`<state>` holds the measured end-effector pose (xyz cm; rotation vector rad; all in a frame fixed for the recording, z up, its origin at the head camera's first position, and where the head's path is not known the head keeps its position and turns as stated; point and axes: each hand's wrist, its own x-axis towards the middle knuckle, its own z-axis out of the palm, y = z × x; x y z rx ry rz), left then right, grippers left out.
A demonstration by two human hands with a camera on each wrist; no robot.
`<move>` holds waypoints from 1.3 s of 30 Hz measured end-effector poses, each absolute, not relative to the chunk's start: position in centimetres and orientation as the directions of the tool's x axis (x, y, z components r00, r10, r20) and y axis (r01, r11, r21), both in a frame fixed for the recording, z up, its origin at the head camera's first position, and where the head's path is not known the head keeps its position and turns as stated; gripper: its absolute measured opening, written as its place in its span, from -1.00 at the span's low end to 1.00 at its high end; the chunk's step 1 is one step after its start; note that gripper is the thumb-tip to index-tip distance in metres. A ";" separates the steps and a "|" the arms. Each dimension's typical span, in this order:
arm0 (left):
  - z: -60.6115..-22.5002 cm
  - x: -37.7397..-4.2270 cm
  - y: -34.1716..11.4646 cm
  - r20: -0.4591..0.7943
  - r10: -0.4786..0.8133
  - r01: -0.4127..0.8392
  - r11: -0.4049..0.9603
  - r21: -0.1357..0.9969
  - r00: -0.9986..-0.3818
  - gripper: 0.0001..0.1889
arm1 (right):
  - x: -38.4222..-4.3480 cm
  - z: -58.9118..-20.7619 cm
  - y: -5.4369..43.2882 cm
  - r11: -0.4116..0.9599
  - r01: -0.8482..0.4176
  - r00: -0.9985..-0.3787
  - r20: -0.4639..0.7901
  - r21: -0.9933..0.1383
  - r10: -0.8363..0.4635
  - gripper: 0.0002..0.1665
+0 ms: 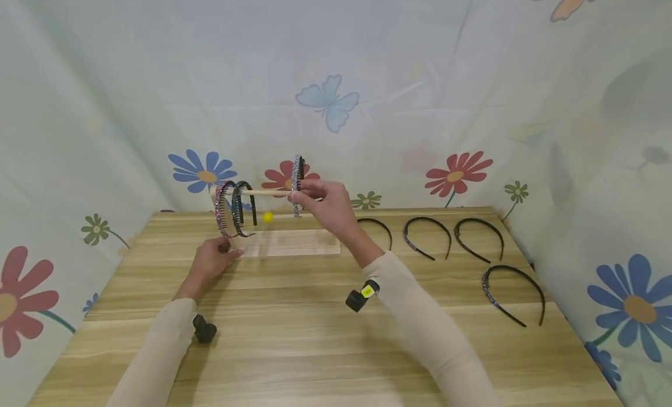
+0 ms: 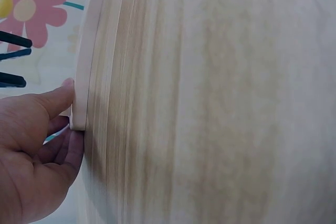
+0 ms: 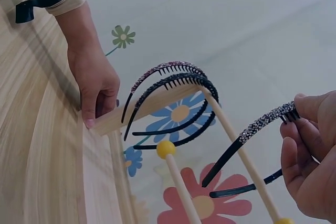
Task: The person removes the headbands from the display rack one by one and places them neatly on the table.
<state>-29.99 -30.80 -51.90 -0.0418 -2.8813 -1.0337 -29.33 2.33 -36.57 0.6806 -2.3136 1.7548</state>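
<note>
A wooden stand with a flat base (image 1: 294, 242) and a horizontal rod (image 1: 262, 192) is at the table's far middle. Two toothed headbands (image 1: 233, 211) hang on the rod's left part, one pinkish and one black. My right hand (image 1: 301, 192) pinches a rhinestone headband (image 1: 297, 182) by its top, and the band straddles the rod further right. In the right wrist view that headband (image 3: 252, 129) crosses the rod (image 3: 241, 150) below my right hand (image 3: 294, 119). My left hand (image 1: 226, 252) grips the base's left end (image 2: 81, 93), with the thumb (image 2: 58, 98) on its edge.
Several black headbands lie on the wooden table (image 1: 315, 337) to the right: three in a row (image 1: 426, 235) and one nearer (image 1: 514, 293). A yellow ball (image 3: 166, 149) tips a second peg. Flower-printed cloth walls (image 1: 336, 104) enclose the table on three sides.
</note>
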 end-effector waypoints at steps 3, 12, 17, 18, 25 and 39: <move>-51.9 -30.0 -30.9 0.089 0.000 0.057 0.769 0.636 -0.996 -0.67 | -29.3 -36.4 3.0 0.203 -0.438 -0.889 0.389 -0.876 -0.241 -0.55; -52.0 -30.2 -30.9 0.088 0.008 0.062 0.769 0.636 -0.996 -0.69 | -29.6 -35.9 5.2 0.208 -0.450 -0.889 0.414 -0.869 -0.197 -0.55; -51.9 -30.1 -30.7 0.077 0.001 0.050 0.773 0.633 -0.997 -0.67 | -29.8 -36.0 6.2 0.203 -0.419 -0.905 0.387 -0.885 -0.179 -0.55; -51.8 -30.1 -30.6 0.076 -0.001 0.048 0.773 0.632 -0.997 -0.66 | -29.8 -36.0 6.4 0.202 -0.414 -0.907 0.382 -0.888 -0.178 -0.55; -51.8 -29.9 -30.6 0.082 -0.001 0.050 0.781 0.622 -0.997 -0.66 | -29.7 -36.1 7.6 0.234 -0.406 -0.912 0.375 -0.883 -0.166 -0.52; -51.5 -29.6 -30.3 0.093 -0.010 0.051 0.772 0.634 -0.996 -0.56 | -29.3 -36.4 10.5 0.224 -0.402 -0.915 0.378 -0.888 -0.142 -0.52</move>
